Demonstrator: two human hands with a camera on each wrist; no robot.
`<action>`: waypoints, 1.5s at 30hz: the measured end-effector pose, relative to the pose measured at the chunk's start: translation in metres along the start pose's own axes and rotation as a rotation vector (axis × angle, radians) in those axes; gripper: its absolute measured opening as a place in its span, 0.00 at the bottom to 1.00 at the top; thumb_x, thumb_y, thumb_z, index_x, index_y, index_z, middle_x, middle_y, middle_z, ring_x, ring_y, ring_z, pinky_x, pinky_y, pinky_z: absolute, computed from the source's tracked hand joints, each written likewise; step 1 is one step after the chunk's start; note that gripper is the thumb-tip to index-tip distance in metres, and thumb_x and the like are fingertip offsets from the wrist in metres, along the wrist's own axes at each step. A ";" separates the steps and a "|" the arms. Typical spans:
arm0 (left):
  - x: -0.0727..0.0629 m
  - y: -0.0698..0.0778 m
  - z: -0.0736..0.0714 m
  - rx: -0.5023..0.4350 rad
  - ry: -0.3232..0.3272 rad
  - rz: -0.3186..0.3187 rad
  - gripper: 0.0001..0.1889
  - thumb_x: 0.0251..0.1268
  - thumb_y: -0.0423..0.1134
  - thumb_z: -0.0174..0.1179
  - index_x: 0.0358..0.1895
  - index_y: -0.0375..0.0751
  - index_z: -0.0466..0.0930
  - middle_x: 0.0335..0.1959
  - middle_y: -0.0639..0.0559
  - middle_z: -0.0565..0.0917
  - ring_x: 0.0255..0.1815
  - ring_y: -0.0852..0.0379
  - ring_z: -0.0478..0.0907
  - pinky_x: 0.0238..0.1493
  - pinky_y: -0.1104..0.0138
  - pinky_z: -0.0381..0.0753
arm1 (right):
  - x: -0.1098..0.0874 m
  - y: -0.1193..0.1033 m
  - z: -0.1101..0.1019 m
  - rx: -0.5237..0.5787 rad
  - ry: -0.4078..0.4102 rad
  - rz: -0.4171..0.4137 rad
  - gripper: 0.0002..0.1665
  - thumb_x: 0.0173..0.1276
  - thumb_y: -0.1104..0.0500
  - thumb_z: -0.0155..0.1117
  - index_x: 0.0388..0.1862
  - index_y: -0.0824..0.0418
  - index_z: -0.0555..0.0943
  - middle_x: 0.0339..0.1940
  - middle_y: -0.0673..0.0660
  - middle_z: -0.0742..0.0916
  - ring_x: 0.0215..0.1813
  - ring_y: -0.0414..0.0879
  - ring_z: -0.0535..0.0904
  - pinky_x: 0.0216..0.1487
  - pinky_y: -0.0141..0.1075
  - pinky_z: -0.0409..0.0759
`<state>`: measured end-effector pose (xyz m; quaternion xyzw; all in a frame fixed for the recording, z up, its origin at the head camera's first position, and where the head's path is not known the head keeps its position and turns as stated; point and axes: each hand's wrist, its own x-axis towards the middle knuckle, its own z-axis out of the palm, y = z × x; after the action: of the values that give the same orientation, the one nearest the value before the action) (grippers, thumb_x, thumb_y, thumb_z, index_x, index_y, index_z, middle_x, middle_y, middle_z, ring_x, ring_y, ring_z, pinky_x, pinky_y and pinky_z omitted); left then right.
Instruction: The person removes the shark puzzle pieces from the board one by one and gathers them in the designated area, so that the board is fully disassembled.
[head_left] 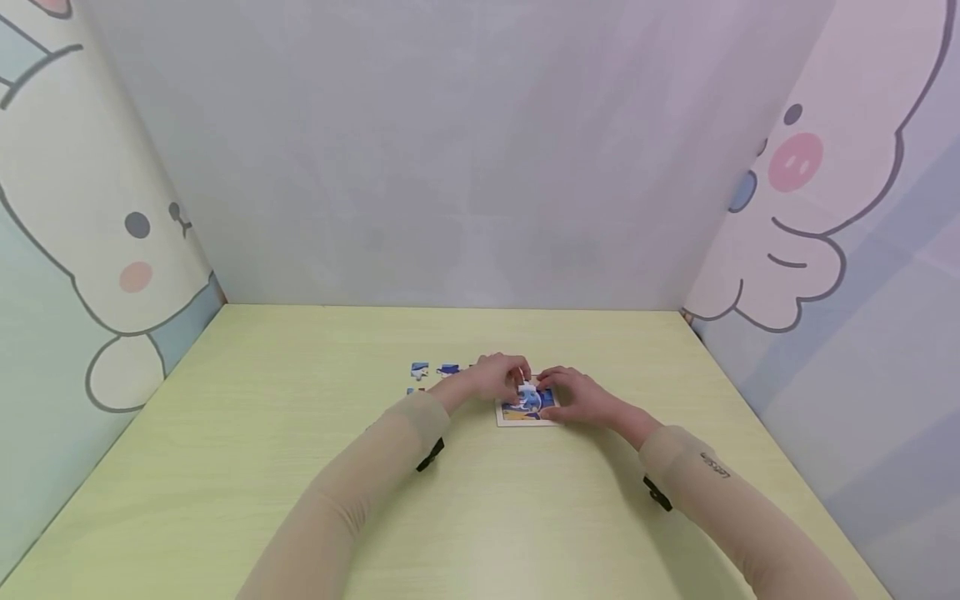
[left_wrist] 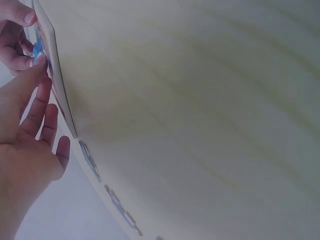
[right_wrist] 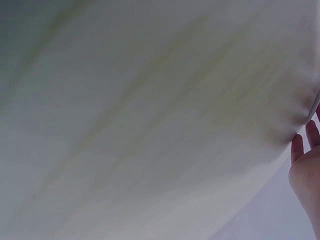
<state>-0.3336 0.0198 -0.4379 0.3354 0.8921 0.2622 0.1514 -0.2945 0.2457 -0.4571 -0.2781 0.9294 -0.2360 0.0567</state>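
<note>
A small jigsaw puzzle board with a pale border and a blue and yellow picture lies on the table under both hands. My left hand reaches over its left side, thumb and forefinger pinching a small puzzle piece that shows blue close over the board. The other left fingers are loosely bent in the left wrist view. From the right, my right hand holds the board's right side, its thumb near the lower corner and its bent fingers toward the far edge. Only some right fingertips show in the right wrist view.
Loose puzzle pieces lie left of the board, another blue one beside them, some partly hidden behind my left forearm. The pale yellow table ends at a grey back wall, with cartoon-printed panels on both sides.
</note>
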 end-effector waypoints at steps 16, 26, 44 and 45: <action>-0.007 -0.001 -0.012 -0.066 0.027 0.080 0.16 0.58 0.37 0.66 0.49 0.49 0.75 0.35 0.63 0.81 0.42 0.64 0.76 0.58 0.57 0.64 | 0.002 -0.002 0.000 0.009 -0.007 -0.003 0.28 0.56 0.43 0.70 0.52 0.56 0.79 0.63 0.57 0.75 0.67 0.57 0.66 0.66 0.57 0.60; -0.017 -0.008 -0.033 -0.116 0.033 0.133 0.14 0.59 0.37 0.65 0.48 0.46 0.77 0.35 0.59 0.80 0.42 0.62 0.76 0.55 0.59 0.72 | 0.003 0.001 -0.002 -0.006 -0.011 -0.007 0.28 0.57 0.44 0.70 0.53 0.55 0.79 0.63 0.57 0.76 0.66 0.56 0.67 0.66 0.57 0.61; -0.054 -0.027 -0.060 -0.155 0.031 0.137 0.14 0.58 0.37 0.66 0.47 0.44 0.78 0.41 0.50 0.82 0.48 0.50 0.75 0.54 0.56 0.73 | 0.002 0.001 -0.002 -0.042 -0.034 0.002 0.28 0.58 0.44 0.69 0.54 0.55 0.78 0.64 0.56 0.75 0.66 0.57 0.66 0.66 0.56 0.61; -0.056 -0.029 -0.060 -0.153 0.030 0.136 0.13 0.58 0.37 0.66 0.47 0.45 0.78 0.40 0.51 0.81 0.48 0.49 0.75 0.54 0.56 0.73 | 0.001 0.000 -0.002 -0.043 -0.036 0.002 0.28 0.58 0.44 0.69 0.55 0.55 0.78 0.64 0.56 0.75 0.66 0.57 0.66 0.66 0.56 0.61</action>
<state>-0.3344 -0.0590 -0.3996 0.3787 0.8467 0.3444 0.1449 -0.2963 0.2459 -0.4554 -0.2827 0.9332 -0.2111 0.0676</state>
